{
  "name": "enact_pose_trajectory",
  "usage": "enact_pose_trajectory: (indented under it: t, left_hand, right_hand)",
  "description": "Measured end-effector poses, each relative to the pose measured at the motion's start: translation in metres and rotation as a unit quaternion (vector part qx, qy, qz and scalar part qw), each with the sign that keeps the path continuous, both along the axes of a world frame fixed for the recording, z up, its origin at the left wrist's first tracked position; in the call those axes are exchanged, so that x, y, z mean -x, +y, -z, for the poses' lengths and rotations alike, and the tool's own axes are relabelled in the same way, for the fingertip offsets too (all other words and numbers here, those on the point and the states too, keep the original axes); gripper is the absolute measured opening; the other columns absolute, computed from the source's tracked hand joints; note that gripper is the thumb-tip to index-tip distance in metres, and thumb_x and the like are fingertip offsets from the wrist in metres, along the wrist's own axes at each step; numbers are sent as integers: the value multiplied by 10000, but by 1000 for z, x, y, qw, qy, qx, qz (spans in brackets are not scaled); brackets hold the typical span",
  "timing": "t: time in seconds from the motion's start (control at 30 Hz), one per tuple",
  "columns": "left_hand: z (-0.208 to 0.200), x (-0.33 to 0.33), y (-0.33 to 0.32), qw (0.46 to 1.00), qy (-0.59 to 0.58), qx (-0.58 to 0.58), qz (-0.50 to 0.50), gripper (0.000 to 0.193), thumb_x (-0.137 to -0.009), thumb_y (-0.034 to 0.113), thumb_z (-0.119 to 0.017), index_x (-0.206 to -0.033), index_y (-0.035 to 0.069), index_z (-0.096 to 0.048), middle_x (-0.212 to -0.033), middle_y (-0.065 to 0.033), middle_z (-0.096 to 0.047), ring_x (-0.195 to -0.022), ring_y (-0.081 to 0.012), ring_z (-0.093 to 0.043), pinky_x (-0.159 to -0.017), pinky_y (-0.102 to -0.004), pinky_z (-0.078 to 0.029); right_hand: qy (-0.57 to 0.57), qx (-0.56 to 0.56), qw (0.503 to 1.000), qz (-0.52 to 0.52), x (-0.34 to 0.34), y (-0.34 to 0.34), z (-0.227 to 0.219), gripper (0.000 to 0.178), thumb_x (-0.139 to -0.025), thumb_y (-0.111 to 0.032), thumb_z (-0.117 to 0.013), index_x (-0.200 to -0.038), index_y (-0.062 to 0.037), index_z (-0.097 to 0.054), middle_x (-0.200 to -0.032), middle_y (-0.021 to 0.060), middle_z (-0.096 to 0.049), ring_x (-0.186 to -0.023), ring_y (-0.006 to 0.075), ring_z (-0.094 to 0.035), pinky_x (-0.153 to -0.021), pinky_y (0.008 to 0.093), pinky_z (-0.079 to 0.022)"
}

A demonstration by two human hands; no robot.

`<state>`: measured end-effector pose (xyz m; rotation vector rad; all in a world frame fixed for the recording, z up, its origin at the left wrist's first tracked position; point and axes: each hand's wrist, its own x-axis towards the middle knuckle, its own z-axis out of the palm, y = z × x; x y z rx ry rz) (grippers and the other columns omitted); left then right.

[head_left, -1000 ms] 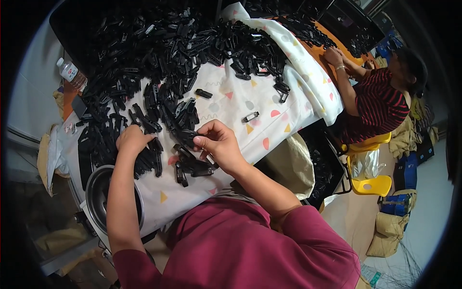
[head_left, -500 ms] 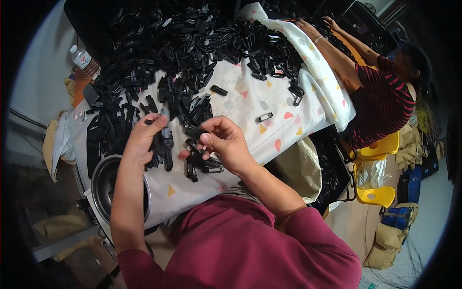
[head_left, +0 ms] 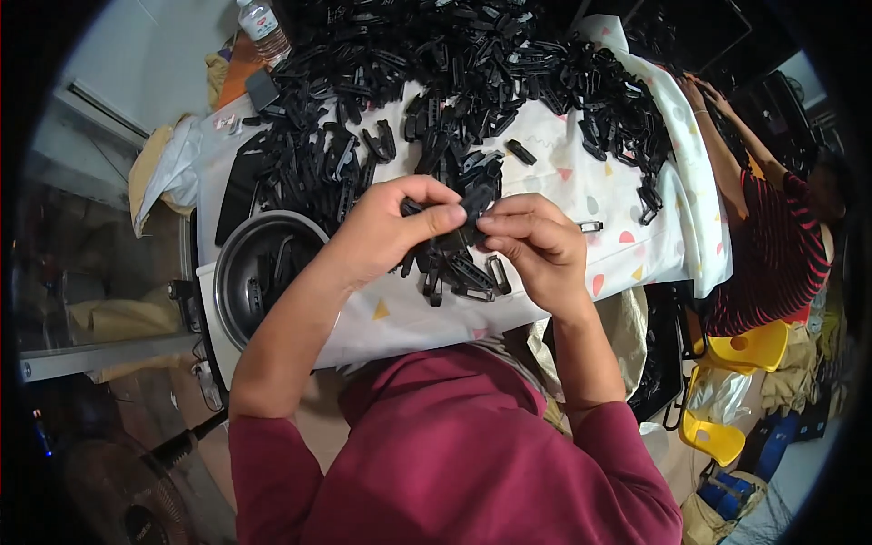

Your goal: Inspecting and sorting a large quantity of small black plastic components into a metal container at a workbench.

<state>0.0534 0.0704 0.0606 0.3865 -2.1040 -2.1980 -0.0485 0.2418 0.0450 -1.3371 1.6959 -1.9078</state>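
Black plastic clip point(head_left: 465, 211) pinched betw. left hand point(head_left: 386, 232) & right hand point(head_left: 531, 245), mid-assembly over clip pile point(head_left: 436, 82); next likely needs pressing parts together.

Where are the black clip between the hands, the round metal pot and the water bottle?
black clip point(head_left: 465, 218), head view, on the part showing between the thumbs.
round metal pot point(head_left: 238, 250), head view, on its upper left rim.
water bottle point(head_left: 266, 25), head view, on its labelled body.
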Motion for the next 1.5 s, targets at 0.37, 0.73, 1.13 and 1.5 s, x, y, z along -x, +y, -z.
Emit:
enact_pose_trajectory:
  t: [0.37,0.73,1.13,1.5]
  left_hand:
    - [-14,-13,13,915,109,387,19,364,-707,285,-746,-909,34,-576,-835,-119,-623,-754,-280,-607,-673,-349,-476]
    - [16,-94,-2,883,147,445,40,322,-616,149,-761,-856,41,-575,-759,-112,-585,-663,-290,-566,-597,-369,-444]
    - [34,-82,-31,769,-33,617,-163,232,-680,267,-720,-839,104,-676,-950,-58,-579,-959,-281,-509,-810,-397,-407]
    - [65,16,-52,727,-282,625,-38,266,-762,277,-640,-873,38,-676,-957,-125,-645,-920,-306,-600,-750,-426,-470]
  right_hand:
    - [152,-24,984,91,-14,5,5,248,-746,34,-674,-986,14,-617,-952,120,-590,-832,186,-584,-690,269,-506]
    - [73,-165,981,-73,-29,2,17,360,-688,-65,-748,-1012,-39,-593,-981,114,-582,-877,266,-584,-710,308,-478]
    - [443,-385,794,162,88,-37,84,224,-738,-28,-560,-952,-67,-611,-1050,118,-583,-906,294,-548,-748,359,-480]
    - [-336,-183,921,65,37,5,43,416,-895,6,-461,-1301,-67,-409,-1037,91,-574,-837,151,-579,-652,279,-547]
